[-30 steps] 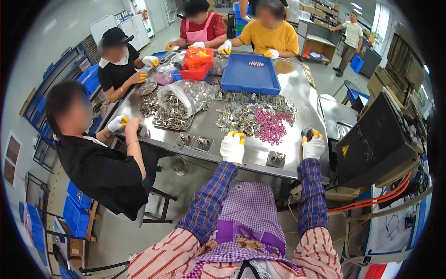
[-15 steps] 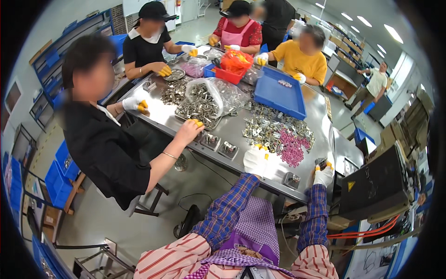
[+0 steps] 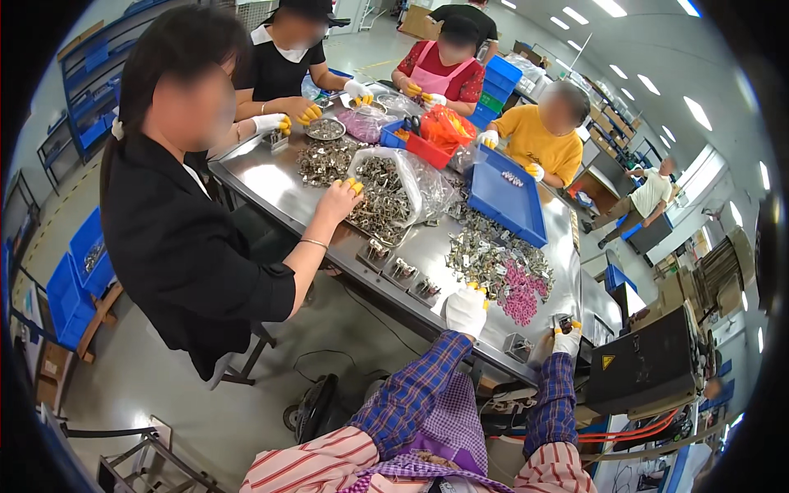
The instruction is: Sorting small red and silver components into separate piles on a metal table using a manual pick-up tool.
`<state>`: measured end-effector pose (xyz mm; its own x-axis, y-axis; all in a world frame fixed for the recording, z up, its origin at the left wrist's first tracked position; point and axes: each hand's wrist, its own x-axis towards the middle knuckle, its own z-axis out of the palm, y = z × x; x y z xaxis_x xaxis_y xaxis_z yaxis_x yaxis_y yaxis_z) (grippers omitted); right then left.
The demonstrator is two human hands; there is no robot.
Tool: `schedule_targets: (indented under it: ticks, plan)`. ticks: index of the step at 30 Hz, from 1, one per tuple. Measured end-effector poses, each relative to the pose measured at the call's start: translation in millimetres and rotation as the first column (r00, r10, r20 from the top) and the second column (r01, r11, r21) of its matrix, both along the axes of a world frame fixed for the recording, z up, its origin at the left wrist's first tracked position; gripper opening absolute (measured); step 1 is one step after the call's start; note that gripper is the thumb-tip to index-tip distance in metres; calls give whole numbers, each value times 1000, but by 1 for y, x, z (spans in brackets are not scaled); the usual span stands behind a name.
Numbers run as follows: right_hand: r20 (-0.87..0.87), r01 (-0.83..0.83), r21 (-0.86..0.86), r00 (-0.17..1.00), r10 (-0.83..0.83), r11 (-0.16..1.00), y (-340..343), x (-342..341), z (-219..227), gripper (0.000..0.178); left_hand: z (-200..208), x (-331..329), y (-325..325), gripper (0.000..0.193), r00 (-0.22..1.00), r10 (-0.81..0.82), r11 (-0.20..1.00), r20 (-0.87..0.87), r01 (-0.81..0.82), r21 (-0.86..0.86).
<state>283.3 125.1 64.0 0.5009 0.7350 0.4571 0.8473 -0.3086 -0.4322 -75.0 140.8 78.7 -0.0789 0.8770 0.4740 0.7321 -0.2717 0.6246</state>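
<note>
My left hand (image 3: 467, 312), in a white glove with yellow fingertips, is at the near edge of a pile of small metal parts (image 3: 475, 256). Its fingers are curled together; whatever is between them is too small to make out. By the table's right edge, my right hand (image 3: 567, 338), gloved alike, closes round a small dark metal block (image 3: 562, 321). Pink ring-like pieces (image 3: 523, 294) lie heaped between my hands, against the metal parts. Nearer me, a similar small metal block (image 3: 518, 347) stands on the table between my forearms.
Several co-workers sit round the metal table (image 3: 271, 182). One at my left reaches to a plastic bag of metal parts (image 3: 386, 185). Small metal fixtures (image 3: 403, 269) line the near edge. A blue tray (image 3: 508, 197) and red bin (image 3: 429, 152) lie beyond; a black machine (image 3: 641, 361) stands right.
My left hand stays by the metal pile, its fingers now reaching its near edge. My right hand still holds the block. The view has shifted, and the co-worker at left leans closer.
</note>
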Motion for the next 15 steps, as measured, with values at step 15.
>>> schedule_targets:
  ticks: [15]
  plan:
    - [82,203,-86,977,-196,975,-1,-5,11,45,-9,8,9,23,995,-65,997,71,67,-32]
